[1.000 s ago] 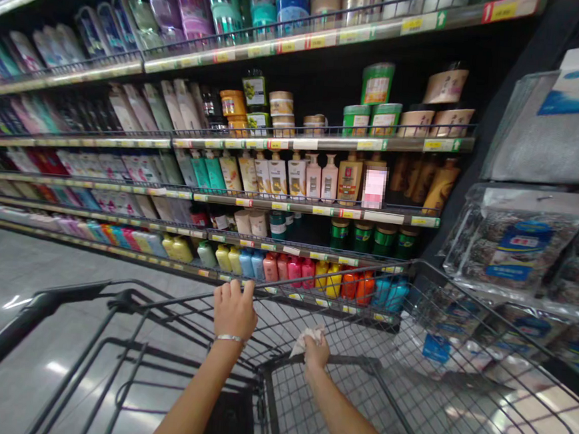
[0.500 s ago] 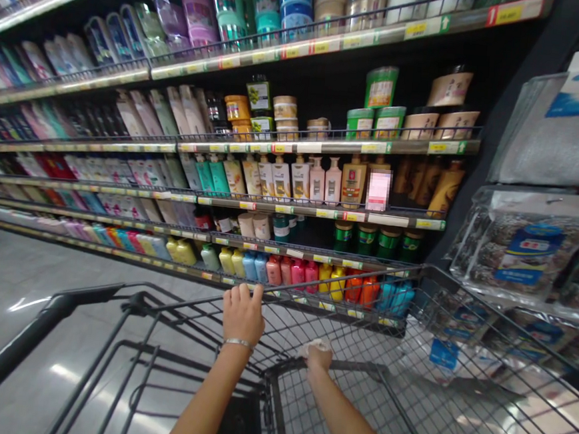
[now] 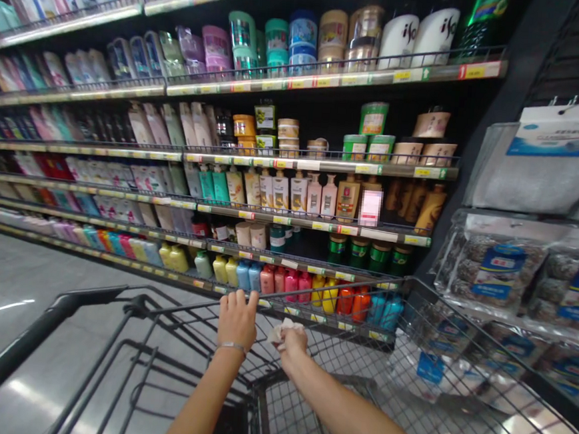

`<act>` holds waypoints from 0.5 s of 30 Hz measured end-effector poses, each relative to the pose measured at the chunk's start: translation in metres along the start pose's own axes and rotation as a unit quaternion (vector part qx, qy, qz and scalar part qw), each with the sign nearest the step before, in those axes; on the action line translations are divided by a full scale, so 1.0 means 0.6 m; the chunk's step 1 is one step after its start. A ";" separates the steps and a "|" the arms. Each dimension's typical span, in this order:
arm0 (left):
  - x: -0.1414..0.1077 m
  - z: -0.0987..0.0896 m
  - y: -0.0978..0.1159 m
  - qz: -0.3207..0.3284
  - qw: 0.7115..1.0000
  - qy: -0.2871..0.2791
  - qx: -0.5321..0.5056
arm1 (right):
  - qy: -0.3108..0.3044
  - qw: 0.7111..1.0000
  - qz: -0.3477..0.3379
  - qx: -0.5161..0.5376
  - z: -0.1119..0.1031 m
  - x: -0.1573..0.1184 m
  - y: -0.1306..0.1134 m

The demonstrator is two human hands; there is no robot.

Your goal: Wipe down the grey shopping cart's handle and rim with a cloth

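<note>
My left hand is closed over the top rim of a dark wire shopping cart, a bracelet round its wrist. Close beside it on the right, my right hand grips a crumpled white tissue, which pokes out past the fingers. That hand is over the cart's mesh; whether the tissue touches the wire I cannot tell.
Shelves of bottles and jars run along the far side of the cart. Packs of steel scourers and grey cleaning cloths hang at the right. Grey floor shows at the left.
My right hand has moved left and up with the tissue, nearer to my left hand. My left hand stays on the rim. The shelves sit slightly lower in view.
</note>
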State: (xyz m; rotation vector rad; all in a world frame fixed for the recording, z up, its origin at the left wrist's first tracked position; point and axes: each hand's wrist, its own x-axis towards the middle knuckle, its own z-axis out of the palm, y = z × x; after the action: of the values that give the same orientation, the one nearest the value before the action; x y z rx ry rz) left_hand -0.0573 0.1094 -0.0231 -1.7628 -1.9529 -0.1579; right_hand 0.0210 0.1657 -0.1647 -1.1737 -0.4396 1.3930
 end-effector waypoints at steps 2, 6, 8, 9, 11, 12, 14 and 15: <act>0.000 0.000 -0.001 -0.001 1.000 0.002 -0.003 | -0.009 1.000 -0.002 0.007 0.012 -0.013 -0.011; 0.000 0.001 -0.002 -0.003 1.000 0.007 -0.007 | -0.011 1.000 -0.011 -0.002 0.006 -0.029 -0.014; 0.000 0.002 -0.002 -0.002 1.000 0.007 -0.006 | 0.001 1.000 -0.010 -0.013 -0.007 -0.031 -0.008; 0.000 0.002 -0.001 -0.003 1.000 0.008 -0.005 | 0.007 1.000 -0.010 -0.020 -0.014 -0.030 -0.003; 0.000 0.003 -0.001 -0.006 1.000 0.008 -0.004 | 0.018 0.999 -0.012 -0.033 -0.026 -0.028 0.006; 0.000 0.003 0.000 -0.007 1.000 0.010 -0.003 | 0.022 0.999 -0.014 -0.040 -0.030 -0.027 0.012; 0.000 0.004 0.000 -0.011 1.000 0.014 -0.001 | 0.030 0.998 -0.015 -0.053 -0.037 -0.024 0.022; -0.001 0.005 0.000 -0.013 1.000 0.017 -0.001 | 0.036 0.997 -0.013 -0.061 -0.040 -0.023 0.027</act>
State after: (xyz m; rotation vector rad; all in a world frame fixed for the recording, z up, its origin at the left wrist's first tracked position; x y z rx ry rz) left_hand -0.0581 0.1102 -0.0258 -1.7258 -1.9523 -0.1962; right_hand 0.0293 0.1408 -0.1829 -1.3078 -0.4924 1.3120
